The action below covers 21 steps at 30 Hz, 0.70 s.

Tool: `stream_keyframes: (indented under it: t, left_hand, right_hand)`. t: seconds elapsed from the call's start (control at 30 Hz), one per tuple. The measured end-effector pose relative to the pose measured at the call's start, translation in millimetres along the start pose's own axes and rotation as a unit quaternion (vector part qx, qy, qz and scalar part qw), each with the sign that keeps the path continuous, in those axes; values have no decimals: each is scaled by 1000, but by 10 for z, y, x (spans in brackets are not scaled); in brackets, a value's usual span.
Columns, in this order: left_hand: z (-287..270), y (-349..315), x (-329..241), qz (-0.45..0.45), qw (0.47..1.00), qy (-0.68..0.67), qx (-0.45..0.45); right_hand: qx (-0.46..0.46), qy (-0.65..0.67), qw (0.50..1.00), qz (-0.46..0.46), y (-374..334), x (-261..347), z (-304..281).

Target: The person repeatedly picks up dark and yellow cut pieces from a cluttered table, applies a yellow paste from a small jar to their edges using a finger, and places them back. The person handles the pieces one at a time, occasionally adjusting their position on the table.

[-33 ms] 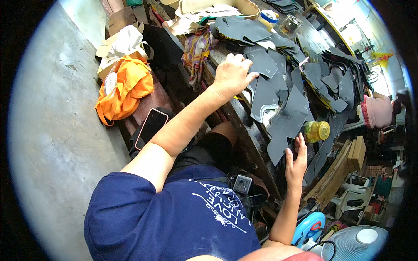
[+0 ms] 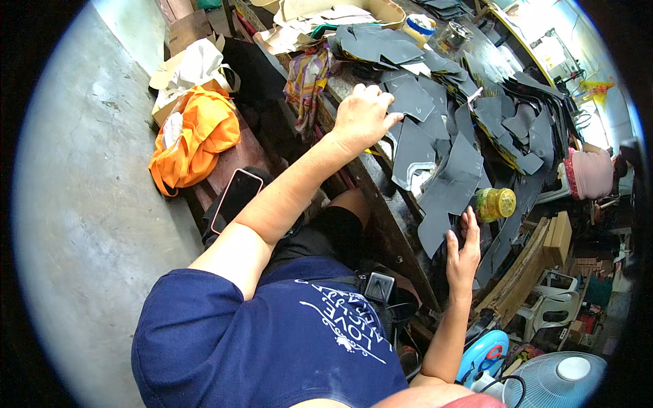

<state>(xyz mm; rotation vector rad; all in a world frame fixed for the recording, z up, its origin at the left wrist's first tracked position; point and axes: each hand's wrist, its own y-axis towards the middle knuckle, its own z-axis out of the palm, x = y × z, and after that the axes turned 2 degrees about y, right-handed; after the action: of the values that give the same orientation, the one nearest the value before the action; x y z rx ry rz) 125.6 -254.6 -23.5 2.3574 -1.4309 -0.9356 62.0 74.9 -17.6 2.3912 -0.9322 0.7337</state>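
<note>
My left hand (image 2: 365, 117) rests at the near edge of the workbench beside dark grey cut pieces (image 2: 411, 99) of flat sheet. Its fingers are loosely bent and its thumb stands apart, with nothing visible between them. My right hand (image 2: 464, 253) is open, thumb and fingers apart and pointing away from me. It is beside a large dark grey sheet piece (image 2: 450, 183), just below a yellow-lidded jar (image 2: 495, 205), and appears to hold nothing. A pale, dark-edged piece (image 2: 413, 175) lies partly under the grey pieces between my hands.
More stacked dark pieces (image 2: 520, 129) cover the bench toward the right. A blue-lidded jar (image 2: 419, 28) and a carton of sheets (image 2: 381, 9) stand at the back. An orange bag (image 2: 197, 139) and a phone (image 2: 236, 198) are at left; a fan (image 2: 561, 384) is at lower right.
</note>
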Motion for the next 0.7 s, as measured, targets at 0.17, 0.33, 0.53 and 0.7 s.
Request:
stream_keyframes:
  t: [0.17, 0.33, 0.53, 0.7]
  left_hand:
    - [-439, -48, -212, 76, 995, -39, -45]
    - [-1152, -418, -765, 325, 842, -420, -92]
    - [-1603, -577, -1036, 426, 711, -537, -157]
    - [-1712, -460, -973, 444, 685, -467, -341]
  right_hand:
    - [1, 4, 1000, 6, 2, 34, -5]
    - [-7, -43, 999, 10, 11, 5, 1]
    - [-13, -3, 1000, -23, 34, 45, 25]
    - [-8, 22, 1000, 1, 36, 201, 3]
